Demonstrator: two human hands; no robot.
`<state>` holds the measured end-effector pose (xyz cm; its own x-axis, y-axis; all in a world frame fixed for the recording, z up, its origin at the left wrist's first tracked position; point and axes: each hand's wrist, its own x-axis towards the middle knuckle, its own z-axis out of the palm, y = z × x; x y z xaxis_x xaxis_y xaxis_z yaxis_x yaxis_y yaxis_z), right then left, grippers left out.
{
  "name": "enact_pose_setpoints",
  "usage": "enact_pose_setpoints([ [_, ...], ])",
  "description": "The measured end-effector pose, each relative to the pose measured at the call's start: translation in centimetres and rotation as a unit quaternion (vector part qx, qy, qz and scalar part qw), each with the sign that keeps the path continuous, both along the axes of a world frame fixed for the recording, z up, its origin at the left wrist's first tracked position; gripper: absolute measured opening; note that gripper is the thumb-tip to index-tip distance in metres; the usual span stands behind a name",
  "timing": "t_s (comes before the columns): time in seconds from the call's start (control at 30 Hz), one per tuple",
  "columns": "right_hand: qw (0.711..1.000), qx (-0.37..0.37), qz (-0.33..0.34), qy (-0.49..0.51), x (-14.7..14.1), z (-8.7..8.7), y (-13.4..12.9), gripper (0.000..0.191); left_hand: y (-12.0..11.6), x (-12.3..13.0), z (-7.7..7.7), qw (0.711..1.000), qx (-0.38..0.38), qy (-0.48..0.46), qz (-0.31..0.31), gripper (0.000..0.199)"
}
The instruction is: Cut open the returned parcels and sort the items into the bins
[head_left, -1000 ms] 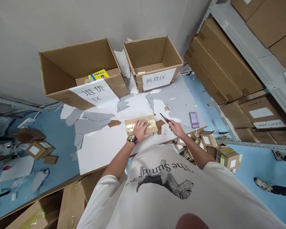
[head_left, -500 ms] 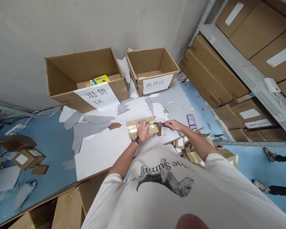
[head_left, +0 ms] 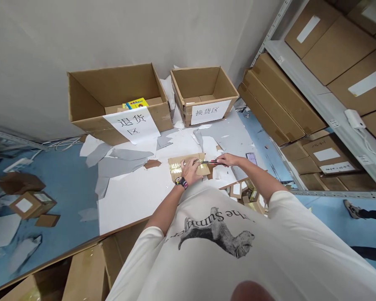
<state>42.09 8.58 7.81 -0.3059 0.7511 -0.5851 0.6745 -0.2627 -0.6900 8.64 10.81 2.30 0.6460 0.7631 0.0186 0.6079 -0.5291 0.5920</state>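
A small flat cardboard box (head_left: 174, 165) wrapped in shiny yellowish tape lies on the worktable. Over its right half, my left hand (head_left: 191, 170) is bent around it, fingers on top and thumb toward the near edge, holding it down. A black-and-red utility knife (head_left: 213, 162) sits in the closed fingers of my right hand (head_left: 228, 159). Its tip points left and meets the box's right end, close to my left fingers. How deep the blade sits cannot be seen.
Two open cartons with handwritten signs, a large one (head_left: 119, 88) and a smaller one (head_left: 203, 85), stand at the back. Torn grey and white sheets (head_left: 128, 162) litter the table (head_left: 119, 209). A phone (head_left: 251, 158) lies right. Shelves of boxes (head_left: 326, 104) rise beyond; a person's shoe (head_left: 351, 209) shows.
The view has shifted slightly. My right hand still grips the knife at the box's right end, and my left hand stays on the box. Less of the other person's feet shows.
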Motion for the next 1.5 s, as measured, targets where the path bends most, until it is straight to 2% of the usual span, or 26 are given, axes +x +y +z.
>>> enact_pose_setpoints([
  [0.17, 0.999, -0.014, 0.028, 0.018, -0.2, -0.5, 0.7, 0.068, -0.2, 0.0, 0.1, 1.0, -0.003, 0.005, 0.0, 0.067],
  [0.27, 0.999, -0.016, 0.023, 0.015, 0.1, -0.5, 0.5, 0.066, -0.3, -0.1, 0.2, 1.0, -0.005, 0.006, -0.003, 0.067],
  [0.4, 1.0, 0.008, -0.01, 0.011, -0.7, -0.7, -0.4, 0.057, -0.3, -0.1, 0.4, 1.0, -0.01, 0.007, 0.0, 0.066],
  [0.6, 0.998, -0.025, -0.04, 0.043, -0.1, -0.3, -3.0, 0.054, -0.3, -0.1, 0.5, 1.0, -0.008, 0.02, -0.002, 0.069],
  [0.8, 0.997, 0.01, -0.077, 0.028, 0.2, -1.6, -4.4, 0.051, 0.0, -0.1, 0.6, 0.999, -0.025, 0.035, 0.003, 0.07],
  [0.97, 0.987, 0.056, -0.145, 0.03, -0.5, -2.4, -6.2, 0.056, 0.5, 1.5, 0.7, 0.997, -0.052, 0.046, 0.04, 0.064],
  [1.1, 0.981, 0.066, -0.177, 0.039, -0.6, -2.5, -7.1, 0.058, -0.1, 2.6, 0.6, 0.995, -0.047, 0.053, 0.071, 0.061],
  [1.27, 0.989, 0.066, -0.135, -0.002, -0.5, -2.4, -6.6, 0.056, -1.3, 2.3, 0.6, 0.994, -0.046, 0.05, 0.083, 0.055],
  [1.5, 0.984, 0.114, -0.048, -0.126, -1.9, -1.9, -3.8, 0.038, -1.6, 2.1, 1.1, 0.992, -0.046, 0.07, 0.091, 0.051],
])
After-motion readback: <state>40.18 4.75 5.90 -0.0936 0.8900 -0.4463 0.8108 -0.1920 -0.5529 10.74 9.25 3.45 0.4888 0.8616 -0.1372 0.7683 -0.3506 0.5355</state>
